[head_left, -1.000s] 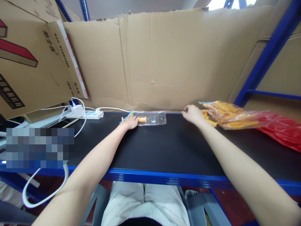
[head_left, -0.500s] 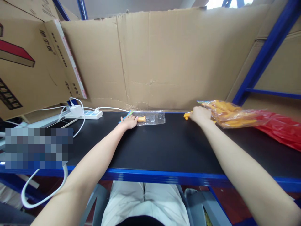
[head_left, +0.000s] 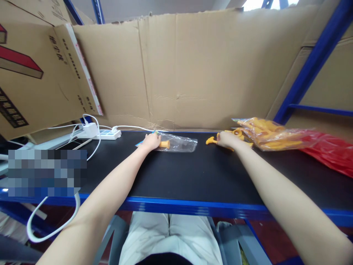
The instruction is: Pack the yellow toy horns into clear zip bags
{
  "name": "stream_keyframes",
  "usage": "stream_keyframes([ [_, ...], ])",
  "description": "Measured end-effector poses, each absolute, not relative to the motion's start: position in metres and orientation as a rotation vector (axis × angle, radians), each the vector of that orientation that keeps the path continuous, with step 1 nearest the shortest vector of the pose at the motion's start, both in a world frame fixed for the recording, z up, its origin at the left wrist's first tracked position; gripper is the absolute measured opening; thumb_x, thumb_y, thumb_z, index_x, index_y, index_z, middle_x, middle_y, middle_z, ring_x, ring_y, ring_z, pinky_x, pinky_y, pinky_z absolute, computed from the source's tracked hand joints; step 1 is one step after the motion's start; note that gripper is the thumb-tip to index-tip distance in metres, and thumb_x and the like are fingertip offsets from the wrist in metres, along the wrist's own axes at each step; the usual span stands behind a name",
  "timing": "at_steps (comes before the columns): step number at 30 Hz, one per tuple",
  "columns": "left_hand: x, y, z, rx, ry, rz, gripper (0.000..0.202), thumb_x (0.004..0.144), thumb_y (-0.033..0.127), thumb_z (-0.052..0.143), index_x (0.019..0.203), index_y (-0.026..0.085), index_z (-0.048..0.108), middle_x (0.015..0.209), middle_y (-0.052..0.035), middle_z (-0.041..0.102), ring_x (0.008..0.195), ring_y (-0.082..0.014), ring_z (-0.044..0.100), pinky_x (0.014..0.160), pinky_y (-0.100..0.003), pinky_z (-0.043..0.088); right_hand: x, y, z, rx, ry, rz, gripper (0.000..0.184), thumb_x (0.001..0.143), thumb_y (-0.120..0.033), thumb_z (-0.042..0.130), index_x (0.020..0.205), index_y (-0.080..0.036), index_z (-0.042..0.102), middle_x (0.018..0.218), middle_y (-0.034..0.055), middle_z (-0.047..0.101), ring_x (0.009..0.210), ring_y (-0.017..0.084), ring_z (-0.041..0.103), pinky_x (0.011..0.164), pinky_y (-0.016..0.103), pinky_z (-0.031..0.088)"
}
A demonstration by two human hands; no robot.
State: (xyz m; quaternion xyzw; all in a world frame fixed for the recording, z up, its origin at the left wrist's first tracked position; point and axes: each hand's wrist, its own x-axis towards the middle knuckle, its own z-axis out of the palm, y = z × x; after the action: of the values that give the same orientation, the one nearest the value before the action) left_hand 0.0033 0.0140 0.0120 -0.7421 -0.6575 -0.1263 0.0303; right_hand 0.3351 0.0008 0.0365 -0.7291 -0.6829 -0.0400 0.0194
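Observation:
My left hand (head_left: 151, 141) is closed over the left end of a clear plastic bag (head_left: 186, 144) lying on the black tabletop; its fingertips are partly hidden. Inside the bag shows an orange-yellow plastic piece (head_left: 164, 144) with a flared end, and a bit of printed blue-green card peeks out by the hand. On the right, my right hand (head_left: 226, 140) grips a yellow plastic piece (head_left: 211, 140) whose knobbed end sticks out to the left. Behind that hand lie more loose yellow pieces (head_left: 237, 133), touching or very near it.
A clear bag full of yellow plastic pieces (head_left: 261, 129) lies at right, beside red plastic bags (head_left: 331, 149). At left are a white power strip (head_left: 110, 134) with cables and a printed cardboard box (head_left: 35, 81). A cardboard wall (head_left: 193, 70) stands behind; a blue rail (head_left: 187, 207) edges the front.
My left hand's fingers have curled in, and the clear bag has turned slightly, its right end nearer me. My right hand has shifted left with the yellow piece, uncovering loose pieces behind it.

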Motion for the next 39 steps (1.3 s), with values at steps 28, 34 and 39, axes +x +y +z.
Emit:
stream_keyframes([
  [28, 0.01, 0.01, 0.017, -2.74, -1.785, 0.067, 0.051, 0.088, 0.024, 0.012, 0.129, 0.006, 0.037, 0.142, -0.0092, 0.025, 0.132, -0.0184, 0.013, 0.107, -0.031, 0.008, 0.302, -0.044, 0.077, -1.618, -2.442, 0.697, 0.035, 0.067, -0.047, 0.058, 0.081, -0.015, 0.06, 0.078, 0.006, 0.064, 0.069, 0.015, 0.06, 0.058, 0.023, 0.043],
  [34, 0.013, 0.005, 0.021, -2.706, -1.817, 0.094, 0.052, 0.089, 0.023, 0.01, 0.131, 0.004, 0.033, 0.142, -0.0101, 0.023, 0.132, -0.0173, 0.013, 0.106, -0.028, 0.009, 0.294, -0.04, 0.065, -1.542, -2.528, 0.88, 0.042, 0.062, -0.051, 0.06, 0.082, -0.014, 0.06, 0.074, 0.0054, 0.063, 0.068, 0.015, 0.059, 0.06, 0.024, 0.043],
  [39, 0.012, 0.006, 0.02, -2.697, -1.796, 0.082, 0.052, 0.089, 0.024, 0.01, 0.13, 0.003, 0.034, 0.141, -0.0106, 0.026, 0.131, -0.0179, 0.017, 0.106, -0.028, 0.01, 0.305, -0.048, 0.08, -1.685, -2.574, 0.891, 0.043, 0.061, -0.051, 0.06, 0.084, -0.015, 0.061, 0.074, 0.0049, 0.063, 0.069, 0.015, 0.059, 0.058, 0.023, 0.042],
])
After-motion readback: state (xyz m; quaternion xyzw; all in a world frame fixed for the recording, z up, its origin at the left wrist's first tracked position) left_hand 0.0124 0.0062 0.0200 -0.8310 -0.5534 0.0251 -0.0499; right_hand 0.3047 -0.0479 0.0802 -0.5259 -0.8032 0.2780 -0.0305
